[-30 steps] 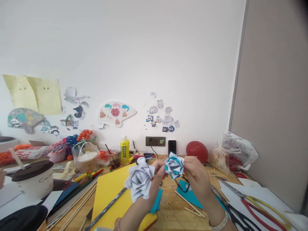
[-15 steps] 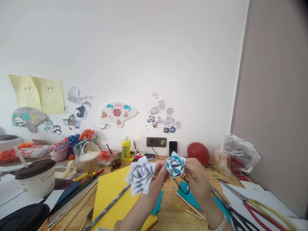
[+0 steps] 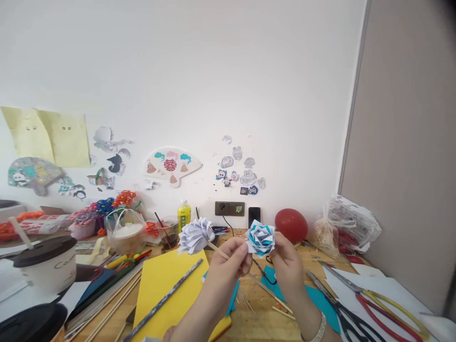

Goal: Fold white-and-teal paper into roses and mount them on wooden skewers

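Observation:
My left hand (image 3: 231,261) is closed around the thin wooden stick of a white paper flower (image 3: 196,235), which leans out to the left above the yellow sheets (image 3: 171,280). My right hand (image 3: 289,263) pinches the edge of a blue-and-white paper flower (image 3: 261,238), whose layered petals face me. The fingertips of my left hand meet that second flower's left side. Whether it has a stick of its own is hidden behind my hands.
Black-handled scissors (image 3: 342,308) and red-and-yellow-handled scissors (image 3: 374,299) lie at the right. Behind my hands are a red balloon (image 3: 291,225) and a phone (image 3: 254,217). A lidded cup (image 3: 50,266) and wooden sticks (image 3: 116,304) are at the left.
The white flower has tilted up and left, so its stick now shows. The blue-and-white flower has turned slightly, still between both hands. The view has shifted a little to the right.

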The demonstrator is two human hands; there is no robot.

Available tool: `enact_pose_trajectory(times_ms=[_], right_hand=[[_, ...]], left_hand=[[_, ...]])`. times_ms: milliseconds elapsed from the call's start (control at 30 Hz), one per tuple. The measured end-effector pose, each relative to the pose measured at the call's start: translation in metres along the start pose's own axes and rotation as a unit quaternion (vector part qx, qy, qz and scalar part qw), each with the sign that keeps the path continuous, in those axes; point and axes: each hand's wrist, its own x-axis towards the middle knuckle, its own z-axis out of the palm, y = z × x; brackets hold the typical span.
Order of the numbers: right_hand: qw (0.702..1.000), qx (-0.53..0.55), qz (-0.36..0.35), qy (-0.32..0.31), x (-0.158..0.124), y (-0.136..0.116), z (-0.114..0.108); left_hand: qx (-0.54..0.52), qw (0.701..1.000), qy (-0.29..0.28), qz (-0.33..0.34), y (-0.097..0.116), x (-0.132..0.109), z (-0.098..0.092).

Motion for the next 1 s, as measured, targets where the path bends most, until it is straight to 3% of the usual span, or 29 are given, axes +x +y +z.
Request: enact_pose_trajectory(times_ms=[300, 467, 767, 1000], right_hand=[[0.992, 0.092, 0.033, -0.08, 0.009, 0.001, -0.011], [0.981, 0.135, 0.046, -0.128, 0.008, 0.002, -0.012], [0.975, 0.169, 0.077, -0.123, 0.006, 0.005, -0.012], [0.972, 0.189, 0.108, -0.084, 0.002, 0.005, -0.007]], left_hand=[[0.006, 1.0, -0.003, 0.001, -0.002, 0.005, -0.014], [0.023, 1.0, -0.003, 0.003, -0.003, 0.004, -0.012], [0.058, 0.998, -0.032, 0.001, 0.003, 0.002, -0.014], [-0.015, 0.997, -0.079, 0.005, 0.002, -0.004, -0.004]])
